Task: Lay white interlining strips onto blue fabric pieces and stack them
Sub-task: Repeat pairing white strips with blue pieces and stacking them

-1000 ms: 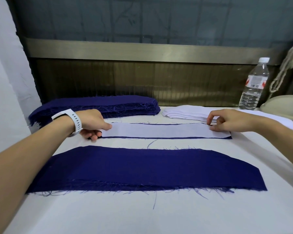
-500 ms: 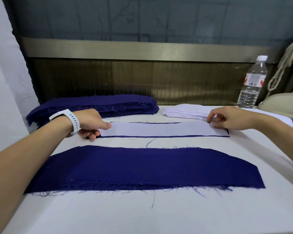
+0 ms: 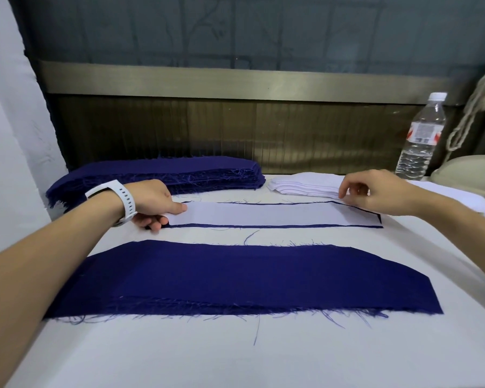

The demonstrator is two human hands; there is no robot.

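A white interlining strip lies along a narrow blue fabric piece, of which only thin edges show. My left hand, with a white wristband, pinches the strip's left end, thumb on top and fingers curled below. My right hand has its curled fingertips pinching the strip's far right corner. A wide blue fabric stack lies nearer me with frayed edges. Behind are a pile of blue pieces at the left and a pile of white strips at the right.
All of it sits on a white-covered table. A plastic water bottle stands at the back right, next to a beige rounded object and a hanging rope. A metal-trimmed wall closes the back.
My right fingertips have drawn up to the strip's far right corner, and a blue corner now shows at that end. My left hand has stayed on the left end.
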